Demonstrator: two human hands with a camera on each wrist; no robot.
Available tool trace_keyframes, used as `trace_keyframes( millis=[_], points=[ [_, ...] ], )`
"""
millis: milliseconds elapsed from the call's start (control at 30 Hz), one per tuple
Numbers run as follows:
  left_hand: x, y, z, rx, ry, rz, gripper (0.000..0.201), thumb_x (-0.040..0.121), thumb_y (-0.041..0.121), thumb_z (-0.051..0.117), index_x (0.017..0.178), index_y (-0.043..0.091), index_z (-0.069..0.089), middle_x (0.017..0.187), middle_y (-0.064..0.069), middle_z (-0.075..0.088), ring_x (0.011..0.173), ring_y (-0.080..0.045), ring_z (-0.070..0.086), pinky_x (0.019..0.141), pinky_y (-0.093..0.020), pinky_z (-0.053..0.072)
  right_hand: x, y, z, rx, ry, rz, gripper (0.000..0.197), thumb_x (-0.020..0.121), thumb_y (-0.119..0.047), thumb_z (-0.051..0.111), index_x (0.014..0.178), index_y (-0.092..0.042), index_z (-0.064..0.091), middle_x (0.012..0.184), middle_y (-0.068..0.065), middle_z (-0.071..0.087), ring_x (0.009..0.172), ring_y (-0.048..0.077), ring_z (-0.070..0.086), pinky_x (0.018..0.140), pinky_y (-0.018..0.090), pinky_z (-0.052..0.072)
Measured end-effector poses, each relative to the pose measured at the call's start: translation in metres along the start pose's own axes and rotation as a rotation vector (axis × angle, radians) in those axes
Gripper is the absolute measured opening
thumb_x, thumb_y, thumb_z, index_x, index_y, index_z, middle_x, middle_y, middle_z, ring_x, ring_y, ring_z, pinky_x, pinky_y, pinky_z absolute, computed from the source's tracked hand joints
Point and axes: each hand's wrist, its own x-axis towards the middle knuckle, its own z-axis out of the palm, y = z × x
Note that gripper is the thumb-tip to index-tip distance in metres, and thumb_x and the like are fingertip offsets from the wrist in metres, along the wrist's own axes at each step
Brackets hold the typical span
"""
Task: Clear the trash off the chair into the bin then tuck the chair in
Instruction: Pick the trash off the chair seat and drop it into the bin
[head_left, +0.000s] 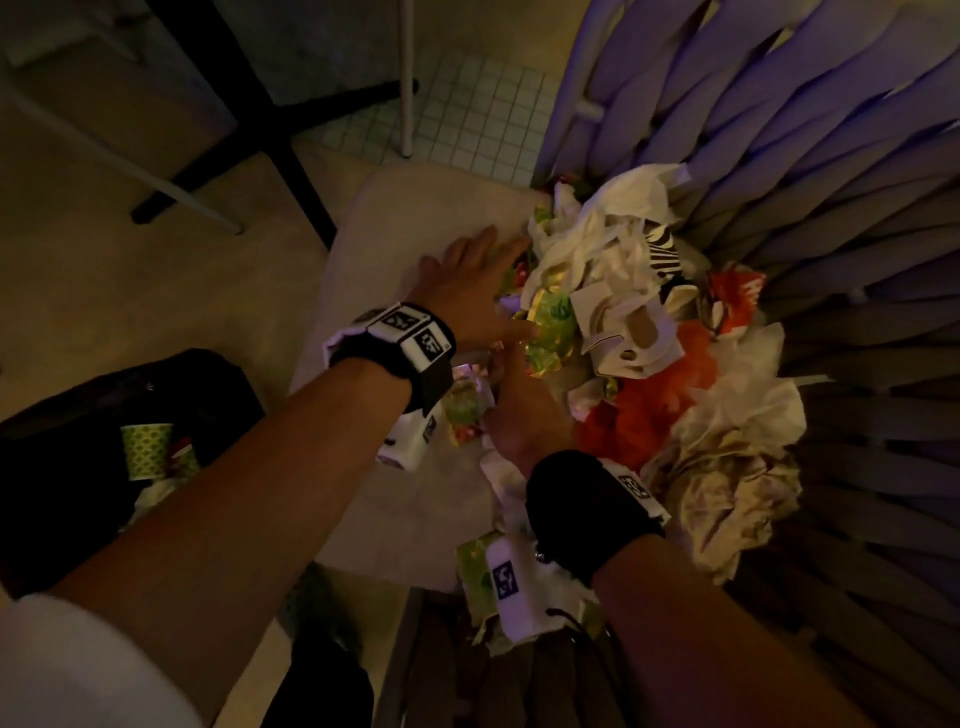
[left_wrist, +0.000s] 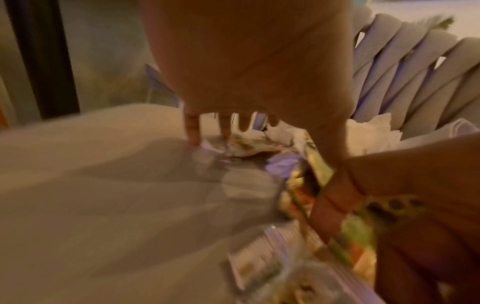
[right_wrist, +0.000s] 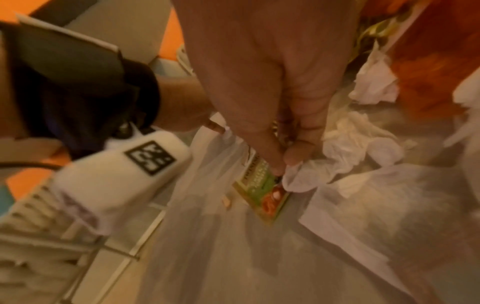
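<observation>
Trash (head_left: 649, 332) heaped on chair (head_left: 395, 218), left hand (head_left: 467, 291) spread flat, right hand (right_wrist: 272, 127) pinching green wrapper (right_wrist: 262, 193)

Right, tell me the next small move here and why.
Probably lift the green wrapper that the right hand is pinching and carry it to the bin at the left. The trash pile still covers the chair seat, and the left hand lies flat at the pile's edge.

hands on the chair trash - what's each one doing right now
Left hand: open, fingers straight, touching the trash pile.
Right hand: pinching a green printed wrapper.
</observation>
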Motion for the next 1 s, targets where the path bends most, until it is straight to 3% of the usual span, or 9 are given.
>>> trace_keyframes(
  millis=[133,300,400,500,600,700,767,900,1000],
  points=[
    [0.014,0.027,0.011,0.060,-0.011,-0.066,0.111,0.066,0.080,0.054,0.148,0.036,-0.006,0.160,-0.008,-0.002,0.144,-0.038,0.003,0.110,-0.062,0.008,-0.002,0.008,-0.018,0.215,0.124,0.080,0.041,0.086,-0.021,0.059,0.122,-0.011,0.043,0.116,0.017,0.063,0.109,0.033,0.060,0.087,0.041,0.050],
    [0.018,0.042,0.021,0.155,0.094,-0.091,0.069,0.080,0.058,0.058,0.137,0.026,0.035,0.146,-0.013,0.024,0.130,-0.037,0.025,0.100,-0.057,0.025,0.004,0.028,-0.039,0.160,0.132,0.177,0.028,0.080,-0.008,0.063,0.106,-0.002,0.057,0.113,0.022,0.066,0.107,0.038,0.061,0.082,0.036,0.048],
    [0.012,0.039,0.023,0.008,0.140,-0.030,0.041,0.085,0.036,0.060,0.123,0.022,0.051,0.132,-0.014,0.038,0.119,-0.037,0.036,0.094,-0.053,0.034,0.004,0.033,-0.043,0.142,0.074,0.158,0.020,0.081,-0.013,0.062,0.098,-0.003,0.064,0.105,0.020,0.070,0.102,0.037,0.063,0.070,0.030,0.043],
    [0.001,0.029,0.021,-0.201,0.121,0.061,0.039,0.086,0.024,0.062,0.123,0.017,0.055,0.124,-0.016,0.049,0.112,-0.037,0.048,0.092,-0.050,0.043,-0.001,0.034,-0.050,0.182,0.062,0.128,0.020,0.081,-0.015,0.062,0.098,-0.007,0.067,0.101,0.013,0.072,0.097,0.030,0.065,0.070,0.028,0.049],
    [-0.021,0.021,0.014,-0.404,0.134,0.123,0.031,0.088,0.014,0.061,0.119,0.008,0.059,0.116,-0.016,0.062,0.105,-0.027,0.059,0.089,-0.029,0.045,-0.008,0.036,-0.054,0.260,0.037,0.108,0.019,0.082,-0.005,0.061,0.098,-0.008,0.069,0.086,0.004,0.068,0.078,0.015,0.060,0.050,0.009,0.041],
    [-0.045,0.011,0.008,-0.554,0.152,0.037,0.027,0.091,0.009,0.055,0.117,0.010,0.060,0.110,-0.007,0.066,0.099,-0.016,0.059,0.076,-0.017,0.039,-0.013,0.037,-0.050,0.323,0.039,0.115,0.018,0.077,0.001,0.062,0.093,-0.002,0.070,0.084,0.012,0.069,0.076,0.019,0.057,0.061,0.026,0.047],
    [-0.058,0.000,0.011,-0.637,0.153,-0.021,0.028,0.091,0.011,0.057,0.119,0.011,0.059,0.110,-0.002,0.063,0.102,-0.015,0.058,0.077,-0.014,0.040,-0.016,0.035,-0.047,0.401,0.043,0.095,0.018,0.077,0.005,0.061,0.090,-0.002,0.070,0.080,0.011,0.068,0.069,0.016,0.056,0.059,0.026,0.044],
    [-0.081,-0.015,0.019,-0.914,0.106,-0.078,0.027,0.087,0.019,0.058,0.114,0.015,0.060,0.114,-0.007,0.066,0.108,-0.023,0.061,0.097,-0.036,0.047,-0.021,0.022,-0.038,0.574,0.069,0.068,0.032,0.077,0.009,0.064,0.089,-0.018,0.051,0.079,-0.005,0.056,0.067,0.008,0.052,0.044,0.011,0.040],
    [-0.101,-0.018,0.023,-1.119,0.021,-0.110,0.027,0.089,0.020,0.058,0.116,0.015,0.062,0.115,-0.010,0.068,0.103,-0.024,0.064,0.089,-0.040,0.051,-0.028,0.013,-0.031,0.803,0.014,0.105,0.042,0.078,0.009,0.067,0.104,-0.013,0.043,0.089,0.002,0.057,0.071,0.010,0.055,0.048,0.019,0.044]
  ],
)
